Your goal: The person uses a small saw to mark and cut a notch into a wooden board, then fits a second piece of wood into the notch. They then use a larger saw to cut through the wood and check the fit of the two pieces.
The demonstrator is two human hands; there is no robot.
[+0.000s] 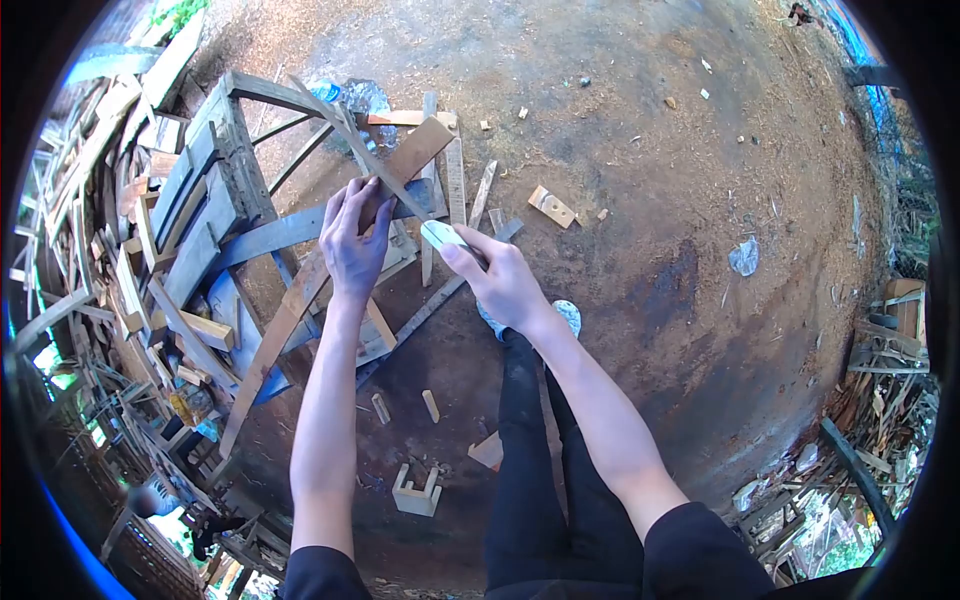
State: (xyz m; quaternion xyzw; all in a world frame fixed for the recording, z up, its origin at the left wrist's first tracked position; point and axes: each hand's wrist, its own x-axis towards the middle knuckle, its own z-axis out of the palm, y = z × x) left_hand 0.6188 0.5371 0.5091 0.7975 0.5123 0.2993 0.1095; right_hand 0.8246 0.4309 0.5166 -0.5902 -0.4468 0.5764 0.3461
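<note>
My left hand is closed around a thin wooden strip, which slants from upper left down toward my right hand. A wider brown board lies beside the strip, passing close to the left fingers. My right hand is wrapped round a pale, flat-faced tool with a dark part near the palm. The tool's tip is at the lower end of the strip; whether they touch is hard to tell. Beneath both hands are loose boards and slats.
A wooden frame and heaped planks fill the left. A block with holes lies ahead on the dirt floor. A small wooden piece with upright legs is near my legs. Scrap wood lies at right.
</note>
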